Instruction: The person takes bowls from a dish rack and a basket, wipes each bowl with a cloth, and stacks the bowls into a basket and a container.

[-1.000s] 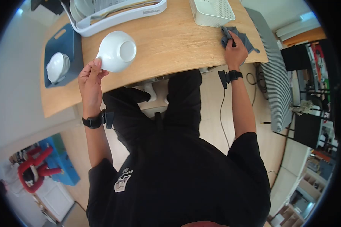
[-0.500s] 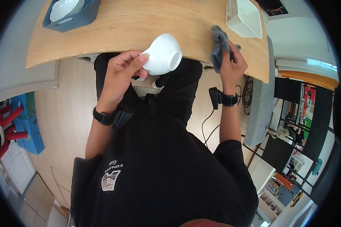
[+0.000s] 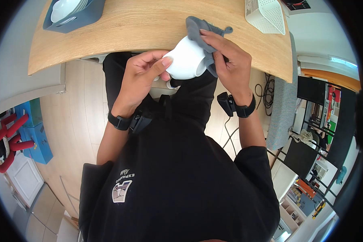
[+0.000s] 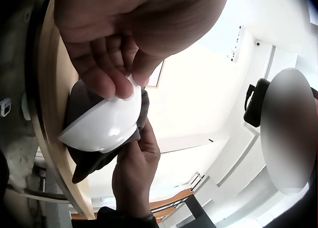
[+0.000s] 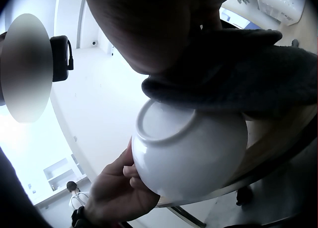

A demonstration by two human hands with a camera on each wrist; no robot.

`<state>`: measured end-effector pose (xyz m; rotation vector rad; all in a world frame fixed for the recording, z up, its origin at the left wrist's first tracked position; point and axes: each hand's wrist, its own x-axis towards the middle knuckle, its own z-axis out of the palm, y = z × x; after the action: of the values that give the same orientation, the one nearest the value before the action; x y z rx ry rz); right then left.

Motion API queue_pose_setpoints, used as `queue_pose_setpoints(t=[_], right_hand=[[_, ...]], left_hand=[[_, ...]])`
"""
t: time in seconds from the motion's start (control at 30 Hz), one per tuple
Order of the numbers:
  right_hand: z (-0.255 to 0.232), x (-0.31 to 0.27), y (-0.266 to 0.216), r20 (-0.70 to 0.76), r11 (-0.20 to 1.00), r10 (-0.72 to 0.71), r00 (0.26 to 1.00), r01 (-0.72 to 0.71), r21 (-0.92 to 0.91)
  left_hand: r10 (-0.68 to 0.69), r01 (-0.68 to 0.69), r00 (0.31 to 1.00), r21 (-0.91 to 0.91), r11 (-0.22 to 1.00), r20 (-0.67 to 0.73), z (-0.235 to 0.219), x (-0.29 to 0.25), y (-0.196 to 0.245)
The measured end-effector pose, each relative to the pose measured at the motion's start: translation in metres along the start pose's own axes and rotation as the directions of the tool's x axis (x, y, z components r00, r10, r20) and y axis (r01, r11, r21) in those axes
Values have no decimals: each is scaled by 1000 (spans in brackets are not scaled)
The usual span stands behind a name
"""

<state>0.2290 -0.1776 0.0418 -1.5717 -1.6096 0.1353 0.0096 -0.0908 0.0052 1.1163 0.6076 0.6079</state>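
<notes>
A white bowl [image 3: 184,61] is held tilted on its side at the table's front edge, its foot ring facing right. The left hand [image 3: 139,76] pinches its rim between thumb and fingers; the left wrist view shows this pinch on the bowl [image 4: 107,121] from close by. On the bowl's far and right side, the right hand [image 3: 232,60] grips a grey cloth [image 3: 197,30] that touches the bowl. In the right wrist view the cloth [image 5: 238,71] lies over part of the bowl [image 5: 194,153] beside the foot ring, and the right fingers are mostly hidden.
A blue-grey bin [image 3: 78,19] with several white bowls [image 3: 64,9] stands at the table's left. A white perforated basket [image 3: 266,16] is at the back right of the wooden table [image 3: 141,28]. Cables [image 3: 266,90] lie on the floor at right.
The left hand has brought the bowl rightward from the table's left. The right hand has lifted the cloth off the table's right side and moved it left against the bowl. The head view has shifted.
</notes>
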Motion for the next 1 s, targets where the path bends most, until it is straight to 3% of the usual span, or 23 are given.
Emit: queue_pose_setpoints(t=[0.1, 0.17, 0.3, 0.37, 0.43, 0.57, 0.8, 0.87, 0.93, 1.0], right_hand=[[-1, 0, -2, -106, 998, 44, 993, -40, 43], [-3, -2, -5, -148, 996, 74, 986, -66, 55], [-4, -5, -8, -200, 991, 121, 972, -107, 79], [-3, -7, -9, -211, 988, 142, 967, -123, 97], [-4, -8, -10, -208, 977, 202, 957, -181, 115], [-4, -8, -11, -229, 981, 190, 955, -175, 83], [0, -12, -17, -236, 971, 227, 945, -201, 127], [2, -13, -18, -222, 968, 238, 946, -211, 138], [5, -13, -19, -201, 993, 95, 975, -80, 85], [9, -14, -26, -165, 995, 76, 983, -65, 70]], left_hand=[[-6, 6, 1000, -107, 994, 5, -3, -3, 3], [-15, 10, 1000, -343, 939, -13, -2, -3, 5], [-20, 25, 1000, -420, 907, 17, -3, 1, 3], [-44, 71, 997, -557, 828, 61, -3, 3, 1], [-65, 98, 995, -606, 790, 77, -2, 5, -1], [-64, 154, 986, -710, 687, 152, 0, 5, 4], [-65, 148, 988, -706, 693, 143, 10, 5, 14], [-78, 91, 996, -548, 831, 46, 14, 5, 17], [-61, 56, 998, -468, 882, 6, 18, 6, 17], [-36, 20, 999, -383, 924, -33, 24, 7, 20]])
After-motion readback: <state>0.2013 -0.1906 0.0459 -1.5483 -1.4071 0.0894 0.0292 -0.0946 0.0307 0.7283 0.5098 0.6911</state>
